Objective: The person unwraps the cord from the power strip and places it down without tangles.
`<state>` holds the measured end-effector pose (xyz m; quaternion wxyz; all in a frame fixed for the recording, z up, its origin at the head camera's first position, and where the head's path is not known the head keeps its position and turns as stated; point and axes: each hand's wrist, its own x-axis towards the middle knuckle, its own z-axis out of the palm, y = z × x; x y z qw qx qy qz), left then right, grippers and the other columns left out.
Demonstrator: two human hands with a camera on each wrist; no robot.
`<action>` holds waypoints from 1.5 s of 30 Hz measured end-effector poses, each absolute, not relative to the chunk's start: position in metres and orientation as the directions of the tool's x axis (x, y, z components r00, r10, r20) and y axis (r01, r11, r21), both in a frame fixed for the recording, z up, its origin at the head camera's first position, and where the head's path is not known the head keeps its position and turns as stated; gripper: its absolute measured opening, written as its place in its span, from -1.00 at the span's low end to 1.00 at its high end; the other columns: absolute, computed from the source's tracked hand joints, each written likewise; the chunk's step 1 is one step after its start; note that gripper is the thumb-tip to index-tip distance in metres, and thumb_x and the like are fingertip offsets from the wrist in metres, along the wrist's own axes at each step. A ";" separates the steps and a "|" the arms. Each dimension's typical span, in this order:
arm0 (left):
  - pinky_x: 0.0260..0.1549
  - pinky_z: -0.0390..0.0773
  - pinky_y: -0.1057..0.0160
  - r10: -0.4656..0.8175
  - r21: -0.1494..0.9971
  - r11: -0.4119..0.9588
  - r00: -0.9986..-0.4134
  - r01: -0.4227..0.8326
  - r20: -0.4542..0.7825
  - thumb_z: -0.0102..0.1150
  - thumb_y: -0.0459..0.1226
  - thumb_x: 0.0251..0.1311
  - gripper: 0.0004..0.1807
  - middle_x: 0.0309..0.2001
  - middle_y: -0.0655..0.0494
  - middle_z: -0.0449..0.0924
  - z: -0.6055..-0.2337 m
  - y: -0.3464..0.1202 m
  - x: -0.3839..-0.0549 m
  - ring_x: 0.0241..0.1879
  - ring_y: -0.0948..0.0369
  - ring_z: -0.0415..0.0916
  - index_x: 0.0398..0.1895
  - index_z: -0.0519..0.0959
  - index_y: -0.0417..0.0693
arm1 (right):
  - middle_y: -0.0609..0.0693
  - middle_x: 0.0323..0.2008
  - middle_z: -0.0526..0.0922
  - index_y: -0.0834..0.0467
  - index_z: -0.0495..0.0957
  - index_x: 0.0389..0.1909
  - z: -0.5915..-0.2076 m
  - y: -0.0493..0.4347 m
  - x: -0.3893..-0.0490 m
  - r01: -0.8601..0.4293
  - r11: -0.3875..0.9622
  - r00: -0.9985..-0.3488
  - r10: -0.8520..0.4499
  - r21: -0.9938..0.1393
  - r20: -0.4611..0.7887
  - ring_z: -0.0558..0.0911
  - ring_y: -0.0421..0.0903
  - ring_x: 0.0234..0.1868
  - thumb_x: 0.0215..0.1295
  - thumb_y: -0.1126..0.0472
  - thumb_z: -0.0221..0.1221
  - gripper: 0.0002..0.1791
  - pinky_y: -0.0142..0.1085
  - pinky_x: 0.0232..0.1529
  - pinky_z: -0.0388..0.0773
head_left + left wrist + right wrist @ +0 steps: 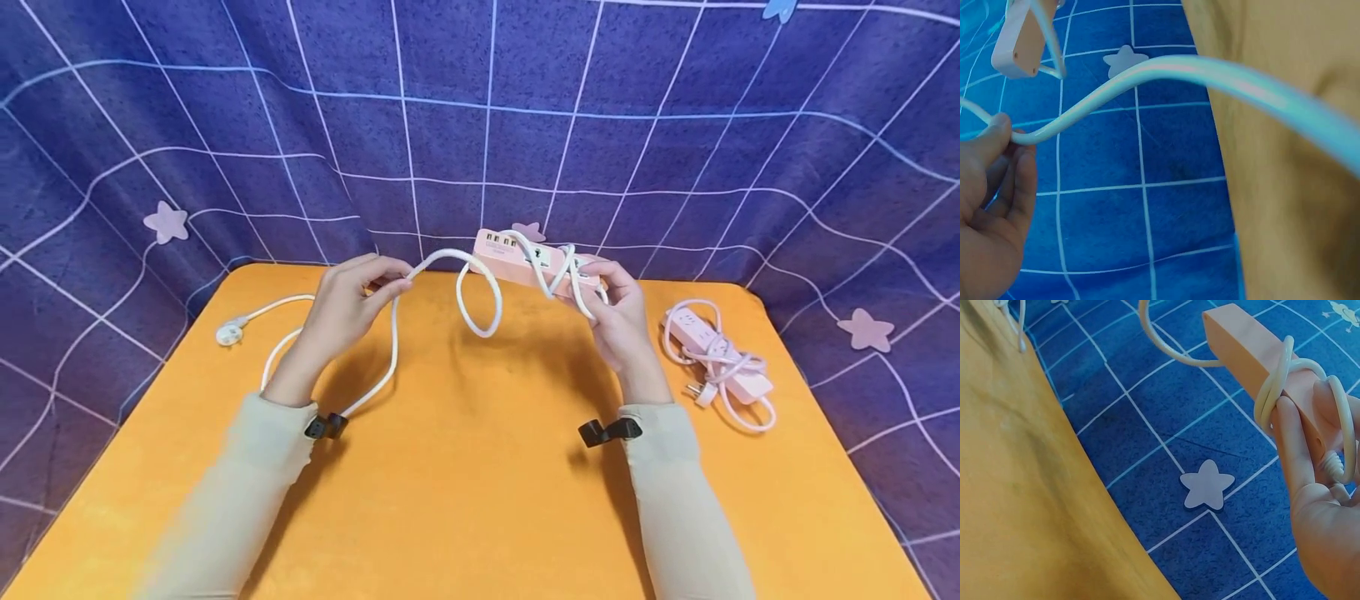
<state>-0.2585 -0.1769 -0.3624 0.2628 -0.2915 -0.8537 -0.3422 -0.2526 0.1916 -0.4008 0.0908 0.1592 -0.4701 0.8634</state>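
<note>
Power strips: two. First, a long peach-pink plastic power strip [519,265], held up above the far part of the orange cloth-covered counter [465,483]; smooth white cord [450,252] looped loosely around it. Right hand [618,317]: grip pinching the strip's right end, thumb against fingers. Left hand [348,300]: grip pinching the cord. One round white plug [229,334], counter's far left. Second, a light-pink plastic power strip [695,333], counter's right side, pink cord [742,365] wound round it; one pronged pink plug [705,393] just beside.
</note>
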 end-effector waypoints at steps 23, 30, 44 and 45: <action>-0.30 0.60 0.36 0.825 0.238 0.373 -0.438 0.897 0.358 0.47 -0.38 0.25 -0.78 -0.26 0.39 0.65 -0.394 -0.207 -0.220 -0.31 0.46 0.56 -0.18 0.73 0.17 | 0.05 0.11 0.60 0.11 0.69 -0.19 -0.403 0.191 -0.253 -0.309 -0.525 -0.939 0.032 -0.793 0.344 0.70 -0.11 -0.10 0.37 0.69 0.09 -0.57 -0.17 -0.03 0.77; -0.34 0.53 0.45 0.884 0.316 0.314 -0.397 0.895 0.247 0.45 -0.32 0.30 -0.86 -0.33 0.39 0.59 -0.407 -0.204 -0.206 -0.35 0.48 0.48 -0.23 0.69 0.13 | 0.07 0.13 0.59 0.11 0.68 -0.19 -0.403 0.190 -0.253 -0.306 -0.518 -0.942 0.041 -0.798 0.334 0.68 -0.11 -0.10 0.38 0.69 0.07 -0.57 -0.19 -0.05 0.77; -0.34 0.41 0.46 0.920 0.298 0.374 -0.391 0.878 -0.001 0.47 -0.18 0.28 -0.76 -0.43 0.42 0.38 -0.432 -0.189 -0.184 -0.40 0.46 0.32 -0.36 0.52 0.17 | 0.07 0.13 0.58 0.13 0.67 -0.20 -0.402 0.188 -0.253 -0.302 -0.526 -0.945 0.055 -0.795 0.323 0.68 -0.10 -0.09 0.36 0.70 0.09 -0.59 -0.18 -0.03 0.77; -0.35 0.39 0.45 0.920 0.283 0.382 -0.392 0.879 -0.023 0.48 -0.17 0.27 -0.74 -0.44 0.42 0.36 -0.432 -0.188 -0.183 -0.41 0.45 0.31 -0.36 0.50 0.17 | 0.07 0.13 0.58 0.13 0.67 -0.20 -0.402 0.188 -0.253 -0.302 -0.525 -0.945 0.052 -0.796 0.324 0.68 -0.10 -0.08 0.36 0.70 0.09 -0.59 -0.18 -0.03 0.77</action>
